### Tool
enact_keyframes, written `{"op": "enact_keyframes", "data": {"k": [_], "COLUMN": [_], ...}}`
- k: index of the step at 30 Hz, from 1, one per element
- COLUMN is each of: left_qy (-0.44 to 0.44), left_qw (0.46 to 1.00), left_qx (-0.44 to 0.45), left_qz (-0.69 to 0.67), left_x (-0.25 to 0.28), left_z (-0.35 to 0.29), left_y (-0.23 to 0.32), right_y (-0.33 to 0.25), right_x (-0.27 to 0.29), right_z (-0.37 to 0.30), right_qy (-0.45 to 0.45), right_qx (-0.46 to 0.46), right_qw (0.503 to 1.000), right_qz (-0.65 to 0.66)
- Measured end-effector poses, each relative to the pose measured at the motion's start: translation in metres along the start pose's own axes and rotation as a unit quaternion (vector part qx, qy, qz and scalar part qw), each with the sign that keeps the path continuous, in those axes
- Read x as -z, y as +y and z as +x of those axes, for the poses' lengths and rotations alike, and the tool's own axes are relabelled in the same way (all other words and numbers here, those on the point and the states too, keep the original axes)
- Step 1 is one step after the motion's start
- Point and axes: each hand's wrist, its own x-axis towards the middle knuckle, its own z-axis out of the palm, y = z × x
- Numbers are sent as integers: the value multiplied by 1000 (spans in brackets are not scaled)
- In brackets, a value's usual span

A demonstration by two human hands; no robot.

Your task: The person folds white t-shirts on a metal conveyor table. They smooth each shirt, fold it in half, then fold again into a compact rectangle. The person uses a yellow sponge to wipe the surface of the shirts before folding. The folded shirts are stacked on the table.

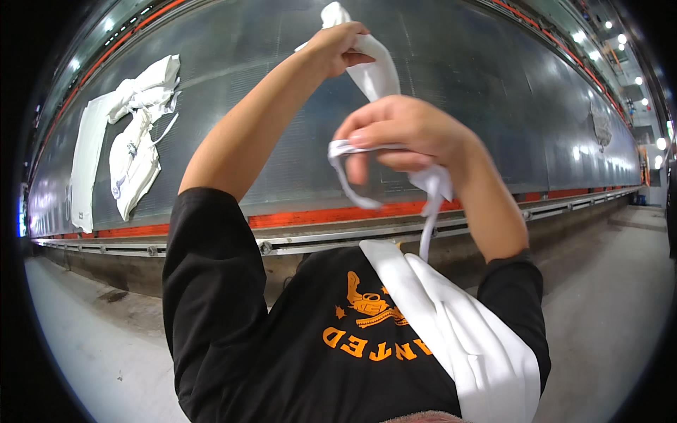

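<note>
At arm's length over the dark conveyor-like surface, my left hand is closed around a bunched white cloth. Part of that cloth passes behind my right hand. My right hand, nearer to me, pinches a narrow white fabric strap between thumb and fingers, and the strap's end curls down. More white fabric hangs below this hand; whether it is all one piece cannot be seen. A folded length of white cloth lies over the right side of my black T-shirt.
Crumpled white garments lie at the left of the surface beside a flat white strip of cloth. A greyish crumpled piece sits far right. A metal rail and a red-orange edge run along the near side.
</note>
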Motion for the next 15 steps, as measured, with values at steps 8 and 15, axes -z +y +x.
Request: {"op": "enact_keyframes", "data": {"k": [8,15], "left_qy": [2,81], "left_qw": [997,995], "left_qx": [19,12], "left_qz": [79,-49], "left_x": [-1,136], "left_z": [-27,-71], "left_y": [35,-75], "right_y": [62,233], "right_x": [91,120], "right_z": [155,180], "right_qy": [213,262], "right_qx": [176,-36], "right_qw": [947,953], "right_qz": [163,150]}}
